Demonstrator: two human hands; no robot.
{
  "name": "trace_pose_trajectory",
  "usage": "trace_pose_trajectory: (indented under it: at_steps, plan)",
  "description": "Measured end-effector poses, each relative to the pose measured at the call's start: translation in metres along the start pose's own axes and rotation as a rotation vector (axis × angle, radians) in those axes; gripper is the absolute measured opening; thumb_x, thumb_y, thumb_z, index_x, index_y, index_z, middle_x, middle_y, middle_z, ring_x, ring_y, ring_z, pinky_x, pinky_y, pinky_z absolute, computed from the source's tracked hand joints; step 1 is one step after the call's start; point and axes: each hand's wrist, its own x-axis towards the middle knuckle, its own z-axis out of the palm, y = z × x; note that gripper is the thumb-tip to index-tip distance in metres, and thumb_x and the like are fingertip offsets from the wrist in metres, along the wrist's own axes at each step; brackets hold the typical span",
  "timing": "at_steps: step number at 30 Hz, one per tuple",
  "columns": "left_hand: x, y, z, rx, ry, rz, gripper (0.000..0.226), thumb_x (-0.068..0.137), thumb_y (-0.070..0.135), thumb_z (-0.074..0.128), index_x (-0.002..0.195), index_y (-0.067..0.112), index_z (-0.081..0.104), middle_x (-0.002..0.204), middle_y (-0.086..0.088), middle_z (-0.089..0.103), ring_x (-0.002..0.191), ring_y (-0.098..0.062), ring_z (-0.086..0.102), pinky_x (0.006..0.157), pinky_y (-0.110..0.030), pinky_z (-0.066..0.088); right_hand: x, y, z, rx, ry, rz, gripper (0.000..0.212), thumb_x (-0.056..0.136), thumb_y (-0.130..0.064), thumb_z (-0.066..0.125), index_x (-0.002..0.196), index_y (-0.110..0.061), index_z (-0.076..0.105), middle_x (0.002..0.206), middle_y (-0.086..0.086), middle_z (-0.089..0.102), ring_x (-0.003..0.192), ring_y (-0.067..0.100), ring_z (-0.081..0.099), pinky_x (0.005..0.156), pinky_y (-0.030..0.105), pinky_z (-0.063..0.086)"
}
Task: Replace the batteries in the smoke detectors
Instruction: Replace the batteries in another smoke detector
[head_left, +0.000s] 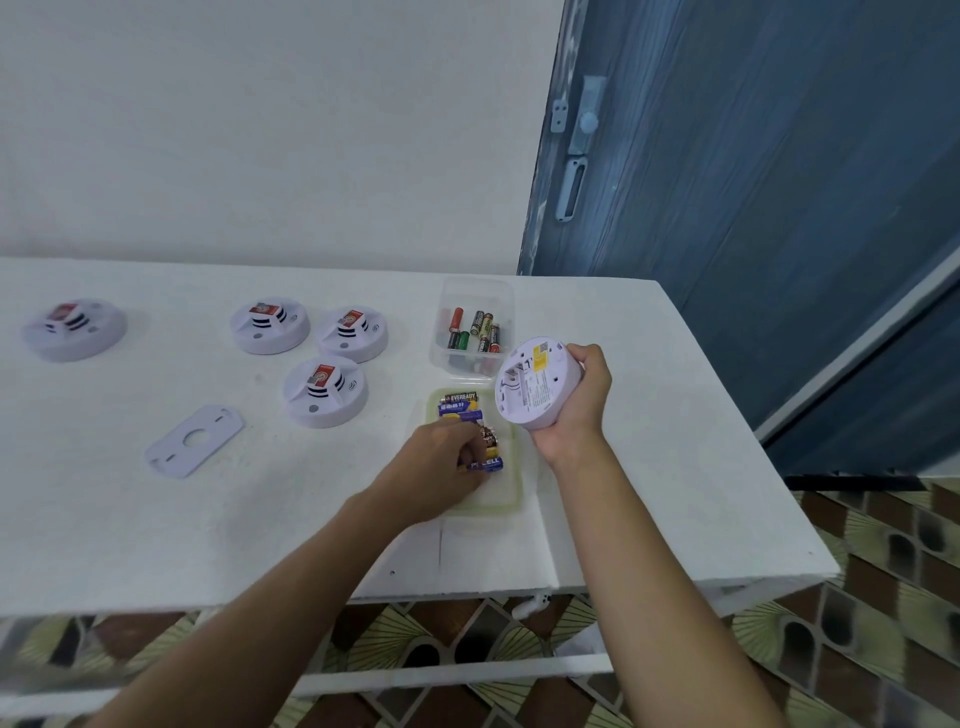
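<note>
My right hand (574, 410) grips a white smoke detector (537, 382) above the table, its back with a yellow label turned toward me. My left hand (441, 462) reaches into a shallow tray (511, 483) of batteries, and its curled fingers pinch a blue battery (485, 464). More packed batteries (460, 405) lie at the tray's far end. Several other white smoke detectors lie face up on the table: one at far left (72, 328), and a cluster of three (270, 327) (353, 332) (324, 389) in the middle.
A clear plastic box (475, 322) with several loose batteries stands behind the tray. A white mounting plate (195, 440) lies on the white table (156, 519) at the left. A blue door (753, 208) stands to the right, and patterned floor tiles (883, 571) show below the table edge.
</note>
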Motion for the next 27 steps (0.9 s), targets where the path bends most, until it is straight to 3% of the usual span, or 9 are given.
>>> trace_pose_trajectory:
  at_steps: [5, 9, 14, 20, 23, 24, 27]
  plan:
    - [0.001, -0.003, -0.007, -0.008, -0.025, -0.027, 0.014, 0.079, 0.02, 0.076, 0.087, 0.016, 0.065, 0.083, 0.007, 0.058, 0.066, -0.002, 0.047, 0.057, -0.009, 0.035, 0.003, 0.006, 0.002, -0.02, 0.002, 0.011, 0.039, 0.091, -0.034, 0.041, 0.06, -0.019, 0.059, 0.066, 0.001, 0.06, 0.066, 0.019, 0.052, 0.063, 0.025, 0.037]
    - [0.0, -0.004, -0.011, -0.048, -0.027, -0.048, 0.019, 0.077, 0.026, 0.079, 0.084, 0.022, 0.062, 0.082, 0.01, 0.058, 0.067, -0.005, 0.048, 0.056, -0.011, 0.035, 0.004, 0.014, 0.006, -0.025, 0.004, 0.029, 0.039, 0.089, -0.037, 0.044, 0.061, -0.02, 0.066, 0.084, 0.007, 0.062, 0.079, 0.024, 0.053, 0.069, 0.029, 0.038]
    - [-0.003, -0.011, -0.024, -0.151, 0.164, -0.094, 0.013, 0.081, 0.025, 0.075, 0.078, 0.024, 0.063, 0.072, 0.014, 0.057, 0.064, -0.003, 0.051, 0.059, -0.016, 0.036, 0.002, 0.025, 0.015, 0.056, -0.081, 0.082, 0.038, 0.09, -0.038, 0.043, 0.077, -0.014, 0.07, 0.083, 0.008, 0.065, 0.08, 0.024, 0.057, 0.072, 0.03, 0.042]
    - [-0.014, -0.038, -0.066, -0.408, 0.308, -0.157, 0.015, 0.085, 0.017, 0.07, 0.095, 0.025, 0.064, 0.073, 0.008, 0.064, 0.066, -0.002, 0.055, 0.064, -0.009, 0.041, -0.004, 0.047, 0.045, 0.214, -0.232, 0.206, 0.045, 0.087, -0.041, 0.045, 0.114, -0.013, 0.068, 0.112, 0.014, 0.067, 0.114, 0.039, 0.057, 0.105, 0.05, 0.041]
    - [-0.027, -0.068, -0.086, -0.294, 0.367, -0.26, 0.013, 0.085, 0.016, 0.066, 0.094, 0.025, 0.067, 0.081, 0.012, 0.067, 0.074, -0.001, 0.058, 0.068, -0.005, 0.04, -0.004, 0.057, 0.06, 0.275, -0.327, 0.224, 0.047, 0.09, -0.04, 0.044, 0.124, -0.016, 0.066, 0.119, 0.015, 0.067, 0.122, 0.041, 0.057, 0.104, 0.066, 0.041]
    - [-0.033, -0.082, -0.093, -0.202, 0.388, -0.305, 0.011, 0.085, 0.019, 0.067, 0.093, 0.026, 0.068, 0.086, 0.013, 0.068, 0.08, -0.002, 0.06, 0.073, -0.009, 0.042, -0.004, 0.062, 0.066, 0.267, -0.342, 0.234, 0.044, 0.093, -0.039, 0.043, 0.121, -0.015, 0.066, 0.116, 0.015, 0.069, 0.118, 0.04, 0.058, 0.105, 0.068, 0.039]
    - [-0.05, -0.12, -0.106, 0.086, 0.402, -0.481, 0.018, 0.082, 0.027, 0.07, 0.1, 0.024, 0.069, 0.106, 0.003, 0.066, 0.105, -0.026, 0.056, 0.09, -0.039, 0.044, -0.006, 0.078, 0.083, 0.243, -0.382, 0.297, 0.043, 0.094, -0.04, 0.042, 0.113, -0.012, 0.07, 0.111, 0.017, 0.07, 0.115, 0.04, 0.057, 0.112, 0.067, 0.031]
